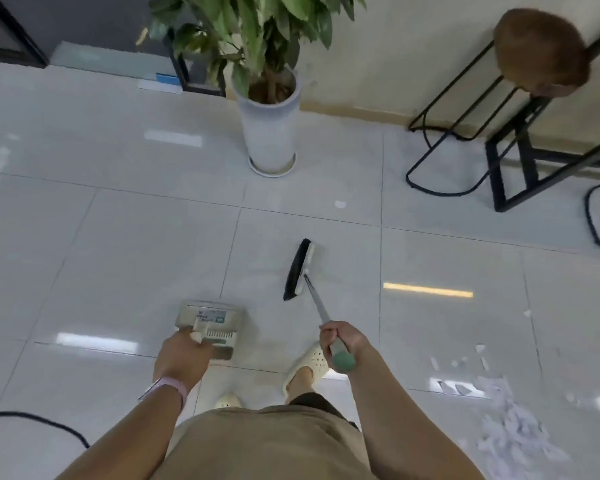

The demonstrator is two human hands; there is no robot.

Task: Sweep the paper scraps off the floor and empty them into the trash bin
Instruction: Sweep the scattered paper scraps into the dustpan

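Left hand: the left hand [184, 355], in the lower middle of the frame, grips the handle of the dustpan [210, 322]; its fingers are curled round the handle. A pink band is on this wrist.
Dustpan: grey, held low above the floor [118, 237], just left of the centre. If it touches the tiles, I cannot tell.
Right hand: the right hand [342, 339], lower right of the centre, is clenched round the top of the broom [305, 275] handle, just below its green end cap.
Broom: the handle slants up and to the left in the frame; the black bristle head is near the centre, on or just above the tiles.
Paper scraps: most paper scraps [513, 424] lie in a loose pile at the lower right of the frame, well apart from the broom head. One small white piece [340, 204] lies alone above the broom head.
Feet: pale slippers at the bottom middle, between the two arms.
Plant: a potted plant [272, 133] in a tall white pot stands at the upper middle, near the wall.
Stool: a stool [541, 53] with a brown round seat and a black metal frame is at the upper right.
Cable: a black cable [49, 424] lies at the lower left.
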